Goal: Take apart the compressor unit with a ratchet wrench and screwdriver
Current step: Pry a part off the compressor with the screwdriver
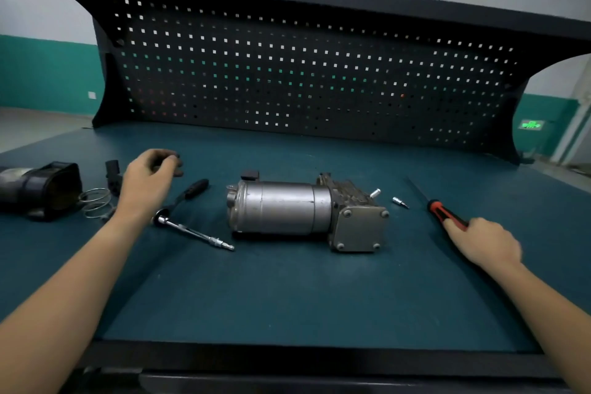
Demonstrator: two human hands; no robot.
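Note:
The compressor unit [287, 213], a grey metal cylinder with a square bolted end plate [359, 227], lies on its side mid-bench. To its left lies the ratchet wrench [179, 201], black-handled, with a long silver extension pointing right. My left hand [145, 182] hovers above the wrench handle, fingers curled on a small black part that is blurred. My right hand [486, 243] rests at the right, fingers closed on the rear of the red-and-black screwdriver [443, 214], whose dark shaft points away to the upper left.
A small silver bit socket [399, 202] lies just right of the compressor. At far left sit a black housing [41, 190], a wire spring [96, 201] and a black connector [113, 174]. A perforated back panel [303, 73] closes the rear of the green bench mat [287, 297].

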